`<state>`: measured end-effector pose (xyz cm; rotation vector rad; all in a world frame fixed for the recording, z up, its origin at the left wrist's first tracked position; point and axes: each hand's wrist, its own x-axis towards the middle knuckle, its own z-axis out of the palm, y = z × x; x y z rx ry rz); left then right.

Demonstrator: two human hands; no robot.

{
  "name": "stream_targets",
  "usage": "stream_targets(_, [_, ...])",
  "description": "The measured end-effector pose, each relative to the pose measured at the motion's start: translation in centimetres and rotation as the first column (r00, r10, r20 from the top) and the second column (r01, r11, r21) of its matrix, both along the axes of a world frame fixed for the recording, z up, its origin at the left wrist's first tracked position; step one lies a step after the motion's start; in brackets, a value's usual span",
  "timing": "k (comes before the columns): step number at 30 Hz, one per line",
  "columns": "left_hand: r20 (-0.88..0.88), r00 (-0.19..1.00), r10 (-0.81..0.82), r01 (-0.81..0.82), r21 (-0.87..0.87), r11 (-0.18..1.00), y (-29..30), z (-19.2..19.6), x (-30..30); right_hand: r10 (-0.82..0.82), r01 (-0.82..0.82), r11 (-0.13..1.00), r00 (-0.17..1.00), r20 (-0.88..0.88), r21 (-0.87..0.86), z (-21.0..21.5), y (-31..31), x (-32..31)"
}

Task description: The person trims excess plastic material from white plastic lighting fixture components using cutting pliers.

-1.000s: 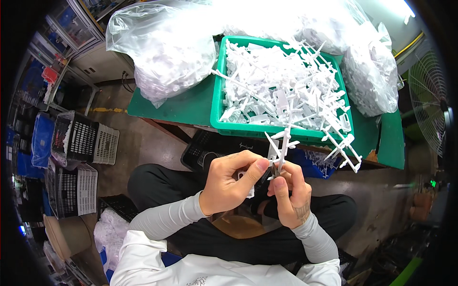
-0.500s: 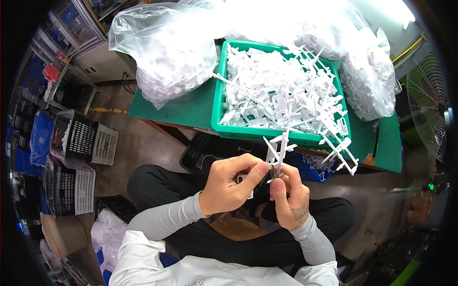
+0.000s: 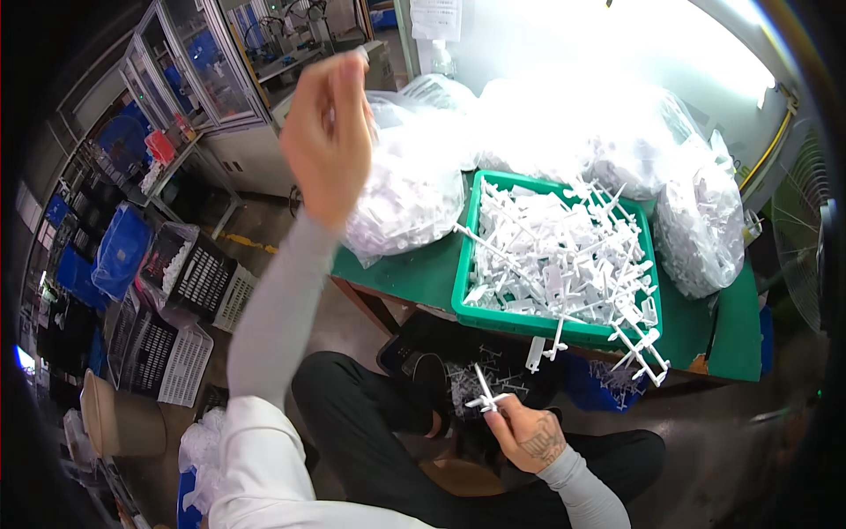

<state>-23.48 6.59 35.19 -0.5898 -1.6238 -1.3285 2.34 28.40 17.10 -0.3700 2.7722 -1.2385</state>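
Observation:
My left hand (image 3: 328, 141) is raised high at the upper left, smeared a little by motion. Its fingers are closed, and a bit of white plastic piece (image 3: 362, 54) shows at the fingertips; the palm is mostly hidden. Low in front of me, my right hand (image 3: 533, 436) pinches a branching white plastic sprue (image 3: 486, 398) between thumb and fingers. Beyond it stands a green tray (image 3: 546, 330) heaped with white plastic parts (image 3: 555, 256). Several sprues (image 3: 641, 346) hang over the tray's near edge.
Clear bags of white parts (image 3: 401, 207) (image 3: 701, 229) flank the tray on the green table (image 3: 731, 339). Below are a blue bin (image 3: 608, 388) and a dark container with loose sprues (image 3: 467, 383). Crates (image 3: 207, 282) stack at left beside a beige bucket (image 3: 128, 419). A fan (image 3: 806, 229) stands right.
My left hand has left the right hand and swung up to the far left. My right hand has lowered, still holding the sprue. The whole view has shifted left and up.

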Motion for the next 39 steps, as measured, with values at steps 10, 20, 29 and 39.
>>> stream_targets(10, [0.084,0.981,0.174,-0.124,-0.417,0.900,0.2,-0.8,-13.7,-0.121,-0.104,0.889,0.886,0.448,0.446,-5.4,1.9,0.4])
stream_targets(20, [0.068,0.994,-0.085,0.108,-0.630,0.769,7.6,-5.4,-1.5,-0.138,0.034,0.942,0.946,0.293,0.333,-2.5,0.7,-0.2])
stream_targets(29, [0.330,0.944,-0.016,0.309,-0.865,0.396,8.8,-17.2,14.5,-0.020,-0.061,0.961,0.958,0.287,0.270,-3.7,1.6,0.4])
stream_targets(39, [0.589,-0.251,-0.768,0.494,0.760,0.422,10.3,-11.9,14.7,-0.044,-0.034,0.969,0.952,0.304,0.246,-3.7,1.6,0.0])
